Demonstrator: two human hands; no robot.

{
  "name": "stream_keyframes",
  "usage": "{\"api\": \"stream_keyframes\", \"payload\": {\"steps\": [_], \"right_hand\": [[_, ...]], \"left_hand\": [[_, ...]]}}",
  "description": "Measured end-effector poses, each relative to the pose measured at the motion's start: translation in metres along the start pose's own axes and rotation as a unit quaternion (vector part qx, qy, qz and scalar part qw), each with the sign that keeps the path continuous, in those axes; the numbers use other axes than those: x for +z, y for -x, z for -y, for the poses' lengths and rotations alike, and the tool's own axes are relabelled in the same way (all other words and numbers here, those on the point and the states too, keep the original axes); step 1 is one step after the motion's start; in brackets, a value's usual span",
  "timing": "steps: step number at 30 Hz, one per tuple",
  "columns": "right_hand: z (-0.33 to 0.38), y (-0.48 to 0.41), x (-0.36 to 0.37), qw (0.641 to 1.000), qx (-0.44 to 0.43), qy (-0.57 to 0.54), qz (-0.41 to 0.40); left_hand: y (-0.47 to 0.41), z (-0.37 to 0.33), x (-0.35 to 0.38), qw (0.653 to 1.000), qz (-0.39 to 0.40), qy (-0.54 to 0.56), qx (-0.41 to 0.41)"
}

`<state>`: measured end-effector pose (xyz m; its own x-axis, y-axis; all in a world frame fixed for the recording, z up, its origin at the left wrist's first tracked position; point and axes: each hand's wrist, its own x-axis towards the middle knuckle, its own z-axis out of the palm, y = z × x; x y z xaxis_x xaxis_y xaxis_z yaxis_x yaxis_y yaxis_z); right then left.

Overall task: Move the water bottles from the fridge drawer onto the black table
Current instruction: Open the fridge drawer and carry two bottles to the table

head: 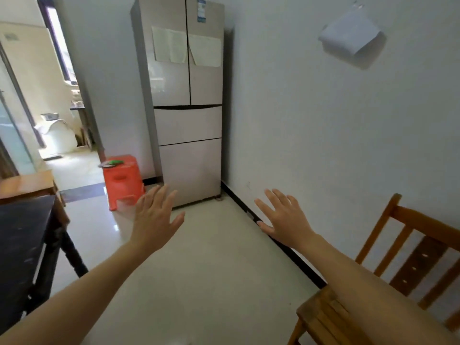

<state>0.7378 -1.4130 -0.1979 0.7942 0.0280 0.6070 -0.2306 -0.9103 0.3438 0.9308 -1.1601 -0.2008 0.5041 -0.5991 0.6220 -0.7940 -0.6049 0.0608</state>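
Both drawers of the fridge [174, 78] are closed, so the water bottles are out of sight. They presumably lie behind the upper drawer [188, 125] or the lower drawer [190, 170]; which one cannot be told from here.

The left grip [154, 217] and the right grip [286, 220] are held out in front, fingers straight and spread apart, holding nothing. Both are well short of the fridge, which stands at the far end of the room.

The step in hand looks like the approach and the opening of a drawer. To do it well, walk straight up the floor, keeping off the red stool [123, 180] just left of the fridge and the wooden chair [410, 257] at near right. No handle shows, so the dark gap along each drawer's top edge is probably where the fingers should hook. Pull evenly with both grips so the drawer does not skew.

The black desk [22, 232] stands at near left, so each bottle will need a turn and a carry back.
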Motion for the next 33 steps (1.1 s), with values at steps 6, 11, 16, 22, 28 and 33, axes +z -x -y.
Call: {"api": "stream_keyframes", "payload": {"steps": [6,11,16,22,28,33], "right_hand": [[-0.023,-0.066,0.078,0.998,-0.04,-0.049,-0.012],[-0.062,-0.135,0.133,0.995,-0.078,-0.044,-0.035],[-0.112,-0.193,0.182,0.994,-0.073,-0.044,-0.066],[-0.159,-0.216,0.261,0.995,-0.08,-0.033,-0.053],[-0.217,-0.267,0.325,0.993,-0.09,-0.038,-0.073],[-0.274,-0.324,0.376,0.99,-0.094,-0.058,-0.084]], "left_hand": [[-0.048,0.022,0.044,0.998,-0.005,-0.004,-0.055],[-0.105,0.041,0.091,0.994,-0.022,0.003,-0.106],[-0.182,0.047,0.137,0.991,-0.041,0.011,-0.124],[-0.235,0.042,0.195,0.991,-0.039,0.01,-0.129],[-0.307,0.046,0.259,0.987,-0.01,-0.013,-0.163],[-0.378,0.04,0.293,0.984,-0.007,-0.035,-0.176]]}}
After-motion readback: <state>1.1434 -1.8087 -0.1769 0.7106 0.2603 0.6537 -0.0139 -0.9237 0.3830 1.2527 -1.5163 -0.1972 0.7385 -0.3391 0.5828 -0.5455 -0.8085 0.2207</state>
